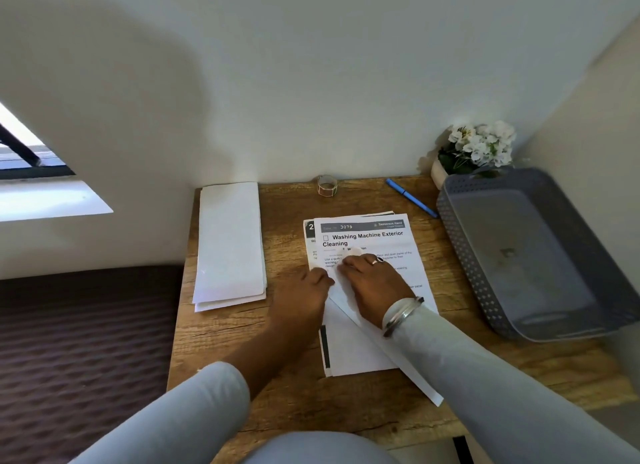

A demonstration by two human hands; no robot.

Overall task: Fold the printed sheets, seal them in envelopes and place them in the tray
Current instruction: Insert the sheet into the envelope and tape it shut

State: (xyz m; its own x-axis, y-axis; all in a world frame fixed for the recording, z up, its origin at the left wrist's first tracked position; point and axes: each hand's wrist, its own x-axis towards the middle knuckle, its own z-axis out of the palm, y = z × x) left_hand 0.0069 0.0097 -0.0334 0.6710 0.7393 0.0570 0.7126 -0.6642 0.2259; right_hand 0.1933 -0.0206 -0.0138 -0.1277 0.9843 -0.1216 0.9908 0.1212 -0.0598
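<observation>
A stack of white envelopes (228, 245) lies along the left edge of the wooden table (242, 342), reaching to the back edge. Just right of it, the left hand (304, 290) rests knuckles up near the table's middle, its fingers curled under at the end of a long white piece (349, 311). Whether the hand pinches the piece I cannot tell. The piece lies slantwise over the printed sheets (367, 236), and I cannot tell if it is an envelope or a folded sheet. The right hand (374, 283) lies palm down on it, fingers slightly bent and pressing, gripping nothing. At the back edge stands a small roll (327, 185), with a blue pen (410, 197) to its right. White flowers (479, 145) fill the back right corner. The grey tray (460, 255) sits along the right edge.
</observation>
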